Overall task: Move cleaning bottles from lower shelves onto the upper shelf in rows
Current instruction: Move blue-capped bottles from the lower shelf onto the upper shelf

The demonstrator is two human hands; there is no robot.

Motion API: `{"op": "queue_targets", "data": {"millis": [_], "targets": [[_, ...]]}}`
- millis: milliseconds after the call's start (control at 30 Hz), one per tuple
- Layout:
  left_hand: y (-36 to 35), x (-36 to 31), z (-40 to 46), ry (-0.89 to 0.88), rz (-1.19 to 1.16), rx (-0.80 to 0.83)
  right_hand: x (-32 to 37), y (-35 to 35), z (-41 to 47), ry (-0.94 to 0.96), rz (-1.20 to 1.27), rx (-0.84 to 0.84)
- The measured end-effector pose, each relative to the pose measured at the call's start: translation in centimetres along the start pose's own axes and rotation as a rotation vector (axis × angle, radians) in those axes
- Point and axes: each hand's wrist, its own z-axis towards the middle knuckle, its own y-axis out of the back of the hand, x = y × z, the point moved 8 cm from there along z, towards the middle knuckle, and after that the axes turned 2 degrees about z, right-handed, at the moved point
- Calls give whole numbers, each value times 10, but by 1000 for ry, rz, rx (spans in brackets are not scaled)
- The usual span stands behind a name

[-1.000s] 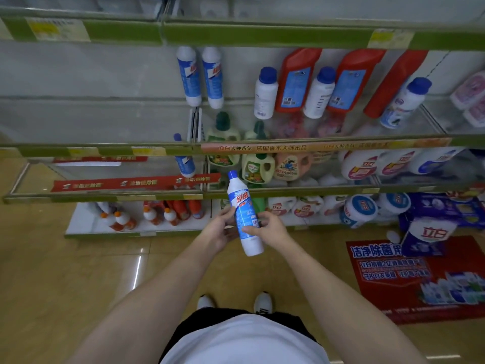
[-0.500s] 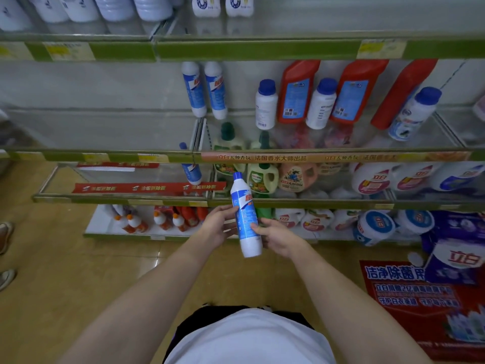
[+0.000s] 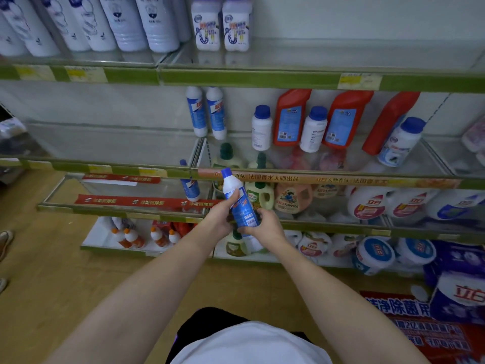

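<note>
You hold one blue-labelled bottle (image 3: pixel 240 203) mid-air before the shelves, left hand (image 3: pixel 220 219) and right hand (image 3: pixel 265 225) fingers clamped round it — two matching bottles (image 3: pixel 206 111) already stand above, one (image 3: pixel 189 185) waits below.

Glass shelves (image 3: pixel 262 82), tan floor (image 3: pixel 52 271)

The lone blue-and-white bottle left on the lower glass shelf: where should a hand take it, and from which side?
Grip the blue-and-white bottle around its labelled body, coming from the front, over the shelf's red strip. It stands about upright; its narrow neck sits behind the green edge of the shelf above, so the body is likely the easier hold. Both hands are occupied.
</note>
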Motion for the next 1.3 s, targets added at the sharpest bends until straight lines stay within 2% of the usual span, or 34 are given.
{"op": "queue_targets", "data": {"millis": [133,267,467,600,867,1067,1300], "targets": [[-27,-40,-5,-93,94,44,26,28,7,61,87,-50],[-48,-89,-13,-251,91,-11,59,60,19,141,183,-155],[-95,-167,-51,-521,97,127,132,112,13,321,353,-286],[-120,-219,-80,-644,119,136,179,142,5,461,458,-382],[-172,-305,-138,-850,296,161,251,197,5,567,608,-429],[-205,-352,-157,-946,441,149,290,232,16,583,579,-444],[-232,-394,-141,-991,450,176,317,268,45,606,491,-536]]}}
